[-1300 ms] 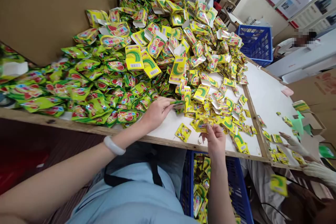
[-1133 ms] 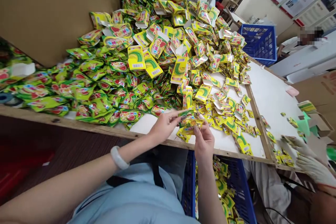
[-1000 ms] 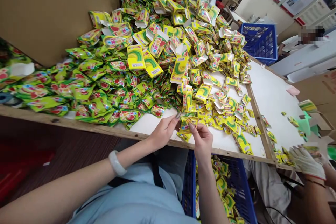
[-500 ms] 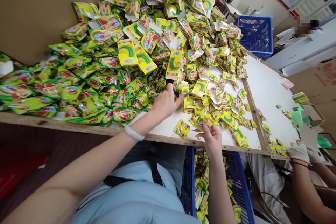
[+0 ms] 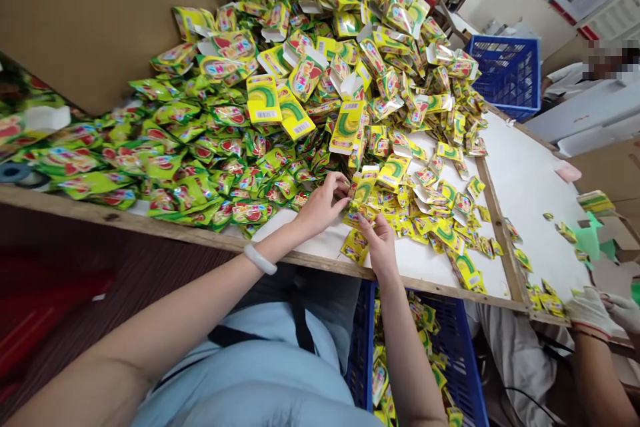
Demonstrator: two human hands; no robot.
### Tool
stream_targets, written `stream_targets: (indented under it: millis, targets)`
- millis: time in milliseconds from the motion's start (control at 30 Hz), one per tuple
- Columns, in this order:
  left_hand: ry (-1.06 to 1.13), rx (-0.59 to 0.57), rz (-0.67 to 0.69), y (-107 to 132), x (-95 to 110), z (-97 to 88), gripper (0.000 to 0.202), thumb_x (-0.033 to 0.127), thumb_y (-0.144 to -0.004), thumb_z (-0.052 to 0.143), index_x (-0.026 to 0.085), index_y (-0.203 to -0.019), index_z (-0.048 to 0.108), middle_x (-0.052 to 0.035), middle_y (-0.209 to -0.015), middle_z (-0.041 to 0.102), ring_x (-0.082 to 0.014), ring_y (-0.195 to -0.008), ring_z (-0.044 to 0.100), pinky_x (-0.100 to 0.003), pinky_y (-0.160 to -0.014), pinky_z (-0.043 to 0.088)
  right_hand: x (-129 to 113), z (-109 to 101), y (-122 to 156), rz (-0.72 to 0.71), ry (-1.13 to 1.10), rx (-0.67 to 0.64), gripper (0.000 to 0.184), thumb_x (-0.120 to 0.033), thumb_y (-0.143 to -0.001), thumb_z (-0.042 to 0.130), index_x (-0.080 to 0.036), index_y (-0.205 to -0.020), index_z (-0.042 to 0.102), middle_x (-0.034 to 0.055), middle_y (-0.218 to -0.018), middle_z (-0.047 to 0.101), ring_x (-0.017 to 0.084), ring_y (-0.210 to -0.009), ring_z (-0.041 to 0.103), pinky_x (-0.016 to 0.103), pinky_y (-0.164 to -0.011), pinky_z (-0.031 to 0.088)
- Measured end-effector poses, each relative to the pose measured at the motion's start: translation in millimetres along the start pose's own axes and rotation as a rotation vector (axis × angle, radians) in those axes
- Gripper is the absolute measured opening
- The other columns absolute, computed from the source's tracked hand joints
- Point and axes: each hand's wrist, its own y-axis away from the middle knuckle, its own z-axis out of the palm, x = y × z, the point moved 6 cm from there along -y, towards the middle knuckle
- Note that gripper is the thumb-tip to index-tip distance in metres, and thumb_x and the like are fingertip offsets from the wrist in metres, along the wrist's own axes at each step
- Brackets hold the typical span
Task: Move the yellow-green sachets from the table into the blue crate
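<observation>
Your left hand and right hand met at the near edge of the table, fingers of both closed on one small yellow-green carton held between them, just at six o'clock of the big heap of sachets and flat cartons. Whether a sachet was already inside it I cannot tell. One packet lay loose on the table just beside your right wrist. By my judgement you were early in the job: the blue crate below the table edge, at six o'clock of your hands, held only a modest layer of packets, while the heap from nine to one o'clock remained very large. At four o'clock a co-worker's gloved hand rested at the table corner.
</observation>
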Motion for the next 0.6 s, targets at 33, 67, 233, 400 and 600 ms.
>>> stream_targets:
  millis: [33, 67, 233, 400, 600]
  targets:
    - [0.025, -0.002, -0.012, 0.4, -1.9, -0.3, 0.031, 0.019, -0.084, 0.058, 0.021, -0.11, 0.04, -0.0054, -0.101, 0.067, -0.0172, -0.088, 0.067, -0.034, -0.082, 0.052, -1.5, -0.7, -2.2, -0.036, 0.053, 0.023, 0.033, -0.045, -0.08, 0.071, -0.019, -0.102, 0.07, 0.0083, -0.116, 0.07, 0.022, -0.108, 0.065, 0.039, -0.091, 0.054]
    - [0.056, -0.003, -0.023, 0.0, -4.0, -0.7, 0.034, 0.02, -0.084, 0.059, 0.021, -0.112, 0.04, -0.0056, -0.101, 0.067, -0.0174, -0.09, 0.067, -0.034, -0.082, 0.053, -2.8, -2.2, -4.2, -0.062, 0.098, 0.029, 0.033, -0.045, -0.081, 0.07, -0.019, -0.101, 0.07, 0.0089, -0.118, 0.07, 0.023, -0.107, 0.064, 0.039, -0.09, 0.054]
    - [0.296, 0.02, -0.063, 2.4, -4.8, -2.0, 0.045, 0.03, -0.087, 0.058, 0.02, -0.126, 0.038, -0.0108, -0.112, 0.067, -0.0202, -0.107, 0.066, -0.035, -0.088, 0.053, -15.6, -11.9, 2.2, -0.194, 0.314, 0.005, 0.024, -0.04, -0.086, 0.064, -0.021, -0.099, 0.071, 0.0084, -0.11, 0.071, 0.024, -0.106, 0.064, 0.044, -0.092, 0.053]
    - [0.236, -0.1, 0.008, 23.1, 28.4, 15.9, 0.055, 0.047, -0.087, 0.06, 0.023, -0.134, 0.047, -0.0126, -0.144, 0.051, -0.0285, -0.137, 0.045, -0.042, -0.112, 0.039, -36.3, 5.1, 46.4, -0.507, 0.682, 0.184, 0.023, -0.026, -0.092, 0.053, -0.025, -0.108, 0.069, 0.0108, -0.123, 0.065, 0.026, -0.12, 0.058, 0.05, -0.105, 0.046]
    - [0.233, 0.066, -0.129, 14.2, 16.0, 6.0, 0.032, 0.038, -0.086, 0.052, 0.017, -0.109, 0.06, -0.0101, -0.109, 0.068, -0.0245, -0.1, 0.063, -0.04, -0.094, 0.049, -37.5, 17.2, 63.4, -0.408, 0.589, -0.037, 0.022, -0.025, -0.091, 0.055, -0.024, -0.107, 0.071, 0.0108, -0.123, 0.065, 0.027, -0.121, 0.058, 0.049, -0.102, 0.049]
